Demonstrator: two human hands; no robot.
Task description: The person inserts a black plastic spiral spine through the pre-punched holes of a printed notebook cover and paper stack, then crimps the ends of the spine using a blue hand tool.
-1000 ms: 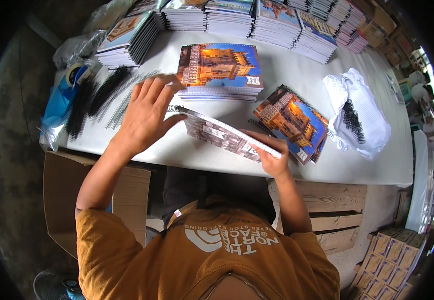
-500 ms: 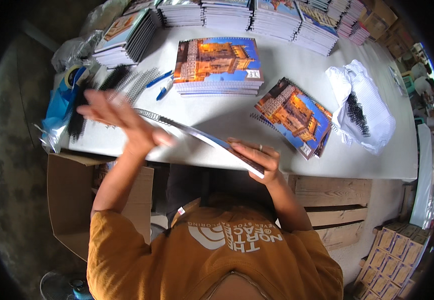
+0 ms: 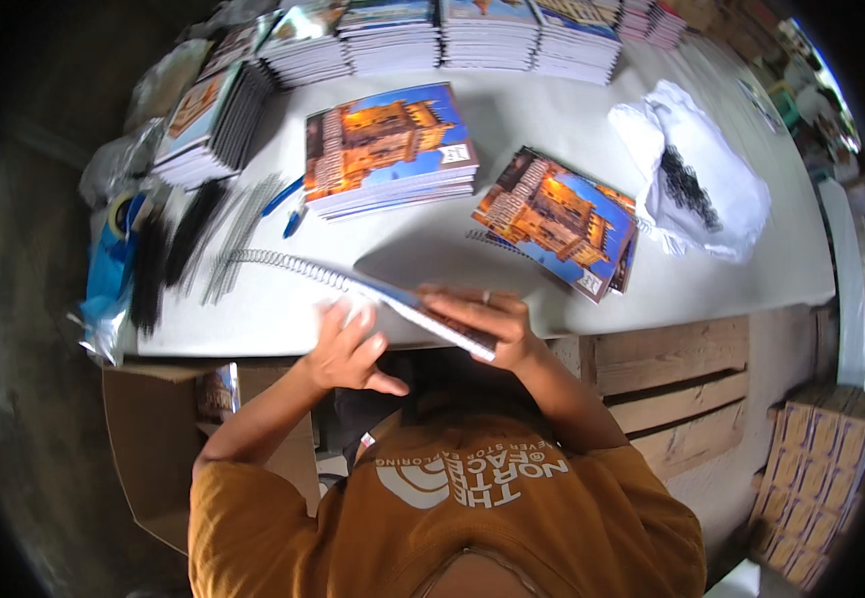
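Note:
My right hand (image 3: 487,321) grips a thin notebook (image 3: 414,307) tilted edge-on at the front of the table. A spiral binding coil (image 3: 288,262) runs out from the notebook's left end along its spine, its loose length lying over the tabletop. My left hand (image 3: 346,347), slightly blurred, hovers just below the coil with fingers apart and nothing held. Beyond my hands stands a stack of notebooks with a castle cover (image 3: 389,140). To its right lie a few matching notebooks (image 3: 559,221), spiral wire showing along their edges.
Loose coils (image 3: 198,234), a blue pen-like tool (image 3: 295,221) and a tape roll with blue wrapping (image 3: 118,234) lie on the left. A white cloth (image 3: 706,174) holding black coils is at right. Book stacks (image 3: 387,45) line the back. Below are a cardboard box (image 3: 153,439) and wooden crate (image 3: 672,389).
My left hand has come down and right from over the loose coils to beside the notebook's coil. My right hand still grips the notebook. The whole view has shifted a little.

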